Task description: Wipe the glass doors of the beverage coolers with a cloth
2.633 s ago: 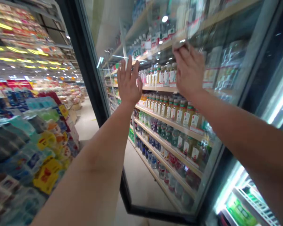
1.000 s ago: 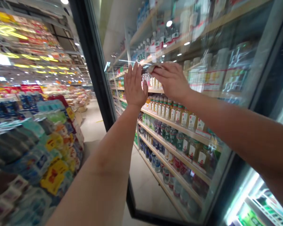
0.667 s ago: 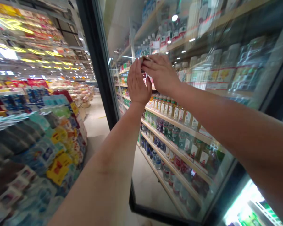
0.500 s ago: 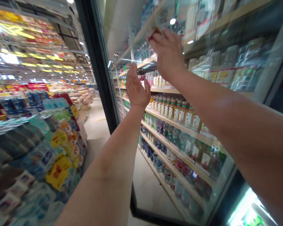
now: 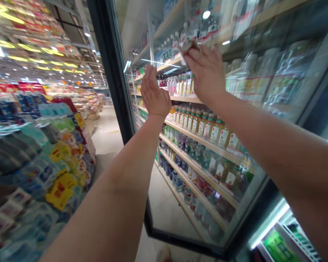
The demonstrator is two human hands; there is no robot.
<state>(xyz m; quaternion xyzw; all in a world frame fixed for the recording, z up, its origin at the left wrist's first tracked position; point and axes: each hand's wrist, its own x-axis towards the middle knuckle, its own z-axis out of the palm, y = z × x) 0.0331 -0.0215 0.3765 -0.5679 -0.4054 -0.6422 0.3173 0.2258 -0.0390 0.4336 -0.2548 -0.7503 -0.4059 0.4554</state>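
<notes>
My left hand (image 5: 155,94) lies open, fingers stretched upward, against or very near the glass door (image 5: 177,225). Higher and to the right, my right hand (image 5: 206,71) is bent over at the glass, its fingers close together and pointing left. At its fingertips shows a small greyish, crumpled-looking thing (image 5: 190,46), too blurred to name. The door's dark frame (image 5: 110,72) runs down to the left of both hands. Through the glass, rows of bottles (image 5: 196,122) stand on pale shelves.
The door stands swung out over the tiled floor. Lit cooler shelves (image 5: 284,240) show at lower right, by the door's edge. To the left, stacked wrapped packs with a yellow sign (image 5: 60,190) border an aisle (image 5: 106,127). A shoe (image 5: 164,253) appears at the bottom edge.
My right hand has moved a little right and down across the glass. My left hand has shifted slightly left and up. The view has turned a little, bringing more of the lit cooler into sight.
</notes>
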